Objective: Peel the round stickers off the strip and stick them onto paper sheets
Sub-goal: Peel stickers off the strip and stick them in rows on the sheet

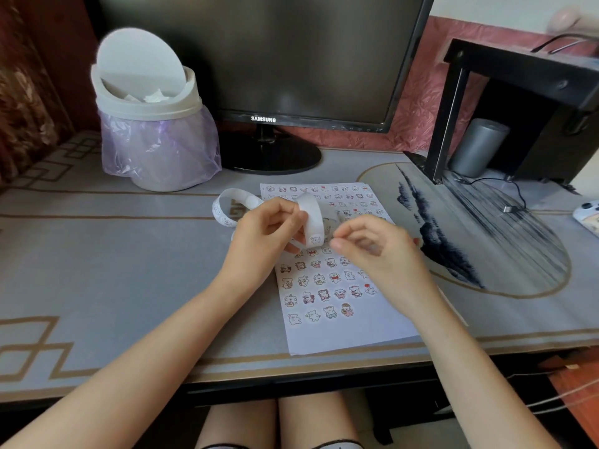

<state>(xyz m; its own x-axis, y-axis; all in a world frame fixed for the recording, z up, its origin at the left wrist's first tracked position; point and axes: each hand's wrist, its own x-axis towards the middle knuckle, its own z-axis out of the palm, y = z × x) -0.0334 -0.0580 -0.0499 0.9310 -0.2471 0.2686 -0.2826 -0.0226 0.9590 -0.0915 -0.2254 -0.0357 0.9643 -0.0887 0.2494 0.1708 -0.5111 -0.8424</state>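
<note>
The left hand (265,234) pinches the sticker strip (311,218) over the paper sheet (340,332) — the right hand (372,247) curls beside it, its hold too blurry to tell. At ten o'clock, a white bin (146,105) holds crumpled paper (152,97).

The sticker strip (310,218) is smooth white backing paper with a faint sheen. The paper sheet (343,332) under it is matt. The counter (129,254) is covered by a matt grey mat. At ten o'clock the bin (146,102) is matt off-white plastic, and its liner (162,150) is thin, crinkled, translucent purple film. At twelve o'clock the monitor (259,53) has a glossy black plastic bezel. At two o'clock the grey cylinder (476,147) has a satin, metal-like finish.
</note>
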